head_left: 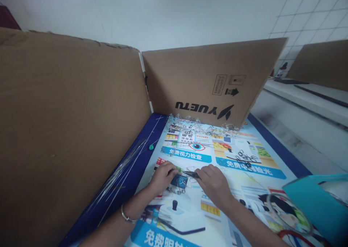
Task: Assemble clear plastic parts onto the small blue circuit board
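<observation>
My left hand (pixel 162 176) rests on a printed poster (pixel 233 189) that covers the table, fingers curled and pinched at a small clear item I cannot make out. My right hand (pixel 213 183) is closed around thin dark tweezers (pixel 191 173), whose tips point left toward the left hand's fingers. Between and below the hands lie small shiny metal parts (pixel 176 191). A silver bracelet (pixel 126 215) circles my left wrist.
Cardboard screens stand at the left (pixel 67 131) and at the back (pixel 206 80). Thin wires (pixel 122 174) lie along the blue table edge. A heap of clear bits (pixel 195 123) sits by the back board, dark rings (pixel 246 158) on the poster, a teal container (pixel 315 203) at right.
</observation>
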Demonstrator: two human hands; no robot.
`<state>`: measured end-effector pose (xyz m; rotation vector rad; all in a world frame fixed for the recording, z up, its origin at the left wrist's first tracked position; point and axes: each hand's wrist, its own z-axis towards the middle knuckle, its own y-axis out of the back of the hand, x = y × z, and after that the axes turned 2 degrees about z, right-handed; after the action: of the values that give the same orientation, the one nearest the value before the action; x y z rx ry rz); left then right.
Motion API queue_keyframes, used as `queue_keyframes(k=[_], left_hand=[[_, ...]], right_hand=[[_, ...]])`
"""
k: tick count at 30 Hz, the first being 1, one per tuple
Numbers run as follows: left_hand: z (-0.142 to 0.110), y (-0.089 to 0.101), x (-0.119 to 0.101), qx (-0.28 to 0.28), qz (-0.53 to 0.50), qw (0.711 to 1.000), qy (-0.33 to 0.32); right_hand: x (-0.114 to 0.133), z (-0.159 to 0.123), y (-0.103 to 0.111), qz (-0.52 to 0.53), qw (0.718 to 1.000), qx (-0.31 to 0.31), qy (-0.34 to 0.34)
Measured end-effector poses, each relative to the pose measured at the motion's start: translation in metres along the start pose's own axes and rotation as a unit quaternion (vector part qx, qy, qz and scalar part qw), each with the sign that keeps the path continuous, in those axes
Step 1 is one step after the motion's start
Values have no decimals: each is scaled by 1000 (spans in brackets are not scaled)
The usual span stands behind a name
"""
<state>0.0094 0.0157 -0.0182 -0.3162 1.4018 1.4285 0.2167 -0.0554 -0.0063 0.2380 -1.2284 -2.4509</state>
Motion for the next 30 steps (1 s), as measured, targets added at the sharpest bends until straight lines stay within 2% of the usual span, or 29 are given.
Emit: queue_keyframes(k=[8, 14, 30], left_hand=[[-3, -1, -3, 0, -41, 998, 41], [-3, 0, -7, 10, -60, 998, 35], [-4, -1, -14, 26, -26, 999, 31]], right_hand=[[1, -1, -2, 8, 1000, 13, -4], [2, -1, -4, 12, 1000, 12, -3], [5, 0, -4, -20, 999, 11, 35]])
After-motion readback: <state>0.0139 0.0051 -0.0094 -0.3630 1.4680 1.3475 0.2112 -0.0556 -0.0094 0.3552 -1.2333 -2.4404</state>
